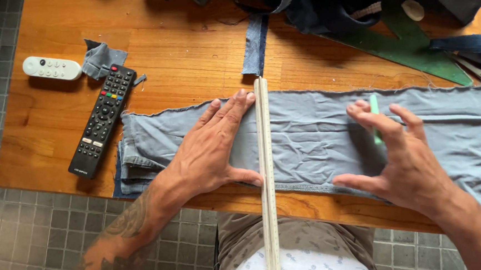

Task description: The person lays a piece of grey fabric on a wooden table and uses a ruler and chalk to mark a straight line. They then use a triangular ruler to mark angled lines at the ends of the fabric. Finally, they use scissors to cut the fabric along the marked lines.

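A long strip of light blue denim (313, 133) lies flat across a wooden table (191, 60). A cream-coloured ruler (266, 172) crosses it, running from the table's middle out past the near edge. My left hand (210, 145) lies flat on the cloth, fingers spread, with fingertips and thumb against the ruler's left side. To the right of the ruler, my right hand (400, 153) hovers over the cloth with fingers spread and pinches a thin green marker (375, 118) between its fingers.
A black remote (103, 120) and a small white remote (51, 67) lie at the left, beside a denim scrap (102, 59). A narrow denim strip (255, 42), dark fabric (332, 1), a green triangular template (413, 44) and scissors (473, 65) sit at the back. Grey tiled floor surrounds the table.
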